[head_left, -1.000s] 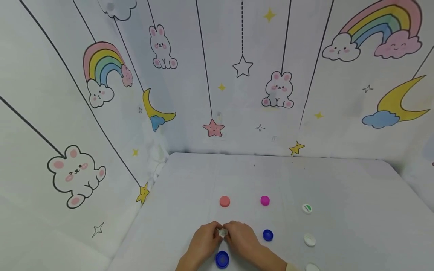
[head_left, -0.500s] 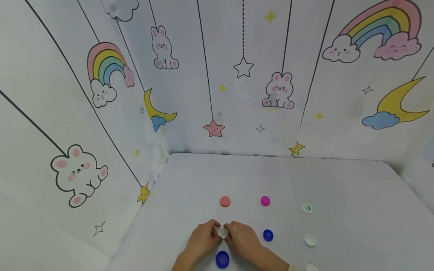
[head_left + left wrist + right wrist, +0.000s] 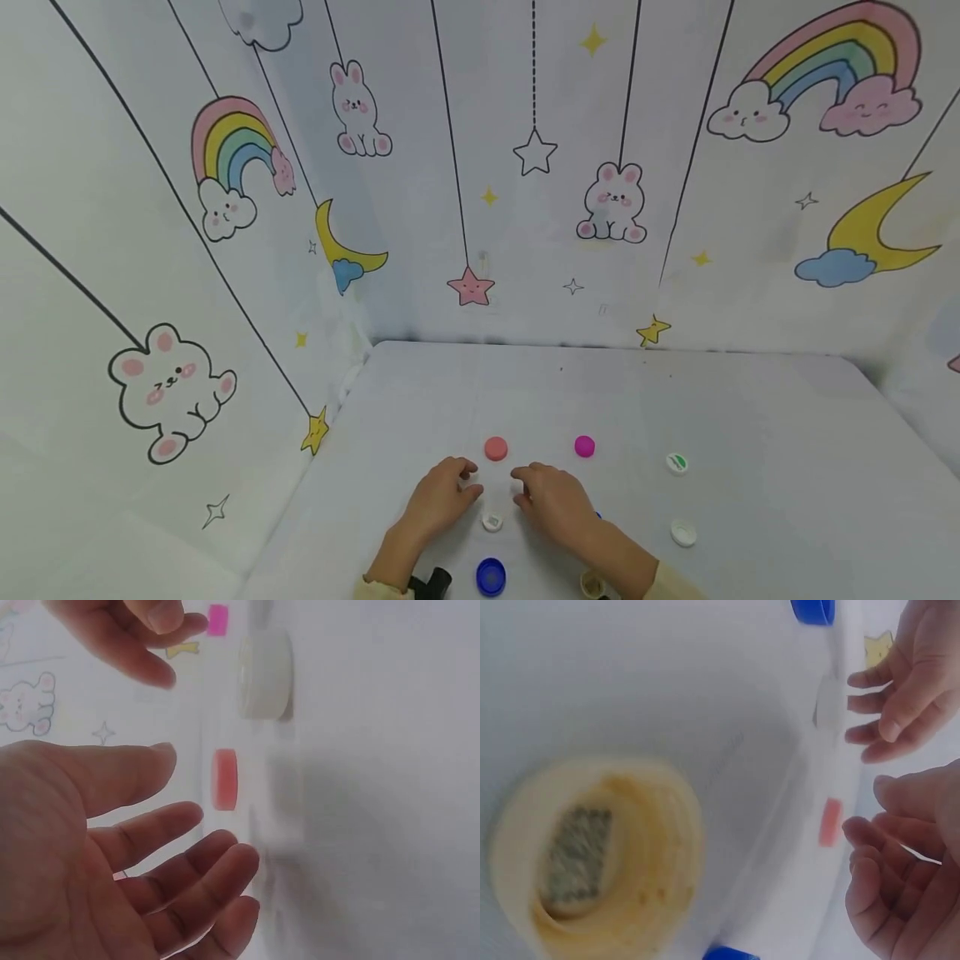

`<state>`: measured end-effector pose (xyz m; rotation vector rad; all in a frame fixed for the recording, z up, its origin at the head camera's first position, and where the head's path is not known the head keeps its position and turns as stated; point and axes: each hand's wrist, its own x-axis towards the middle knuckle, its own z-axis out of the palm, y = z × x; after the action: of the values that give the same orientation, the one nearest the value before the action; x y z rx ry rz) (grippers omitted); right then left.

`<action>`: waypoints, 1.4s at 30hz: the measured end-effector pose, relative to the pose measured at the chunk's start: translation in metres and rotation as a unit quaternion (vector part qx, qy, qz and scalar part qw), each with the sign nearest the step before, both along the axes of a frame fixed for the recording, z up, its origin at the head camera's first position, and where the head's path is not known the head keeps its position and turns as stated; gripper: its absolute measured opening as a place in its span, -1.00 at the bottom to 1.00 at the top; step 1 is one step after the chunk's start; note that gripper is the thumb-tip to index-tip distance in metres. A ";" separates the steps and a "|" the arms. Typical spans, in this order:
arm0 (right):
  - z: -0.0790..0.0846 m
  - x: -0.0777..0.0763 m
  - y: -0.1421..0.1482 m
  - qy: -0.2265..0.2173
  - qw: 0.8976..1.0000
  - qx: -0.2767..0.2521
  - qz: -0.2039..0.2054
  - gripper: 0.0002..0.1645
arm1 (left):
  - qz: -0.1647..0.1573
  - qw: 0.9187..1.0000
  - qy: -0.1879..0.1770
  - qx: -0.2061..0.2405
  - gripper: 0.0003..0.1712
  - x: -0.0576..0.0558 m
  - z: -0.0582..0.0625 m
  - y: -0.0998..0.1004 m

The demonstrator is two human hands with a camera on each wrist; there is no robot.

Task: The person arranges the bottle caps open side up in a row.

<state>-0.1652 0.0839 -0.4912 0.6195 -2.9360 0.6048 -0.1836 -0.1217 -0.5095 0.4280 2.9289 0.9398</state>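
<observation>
A small white bottle cap (image 3: 492, 522) lies on the white table (image 3: 420, 400) between my hands, touched by neither. My left hand (image 3: 442, 497) is raised to its upper left, fingers apart and loosely bent, holding nothing. Opposite it, my right hand (image 3: 557, 507) hovers with relaxed fingers, also holding nothing. Just beyond the fingertips sits a coral cap (image 3: 496, 448). Nearer my body is a larger blue cap (image 3: 491, 577), hollow side up. A cream cap (image 3: 607, 855) with a yellowish inside looms close in the right wrist view; my forearm partly covers it in the head view.
To the right are a magenta cap (image 3: 584, 447), a white cap with a green mark (image 3: 677, 463) and a plain white cap (image 3: 683, 533). Another blue cap (image 3: 597, 515) is mostly hidden behind my right hand. A wall with drawings (image 3: 525, 233) borders the table's far edge.
Both hands have let go of the white cap, which now rests on the table. They have parted and moved slightly forward. The cream cap has come into view beside my right forearm.
</observation>
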 end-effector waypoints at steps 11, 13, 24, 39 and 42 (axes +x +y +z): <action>-0.009 -0.029 0.001 -0.019 0.999 -0.008 -0.032 -0.62 | 0.036 0.999 0.024 -0.023 -0.60 -0.032 -0.004 0.014; -0.012 -0.035 0.000 -0.032 0.999 -0.002 -0.039 -0.59 | 0.037 0.999 0.027 -0.027 -0.58 -0.037 -0.005 0.017; -0.024 -0.063 -0.008 -0.046 0.997 0.001 -0.068 -0.56 | 0.027 0.997 0.048 -0.058 -0.58 -0.054 -0.014 0.030; -0.039 -0.079 -0.017 -0.084 0.993 -0.008 -0.077 -0.56 | -0.001 0.997 0.032 -0.067 -0.66 -0.064 -0.016 0.026; -0.040 -0.079 -0.018 -0.078 0.994 -0.016 -0.072 -0.57 | -0.003 0.997 0.034 -0.063 -0.67 -0.064 -0.015 0.025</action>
<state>-0.2445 0.0662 -0.5307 0.3694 -3.0722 0.7139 -0.2475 -0.0962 -0.5250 0.4700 3.0248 0.7474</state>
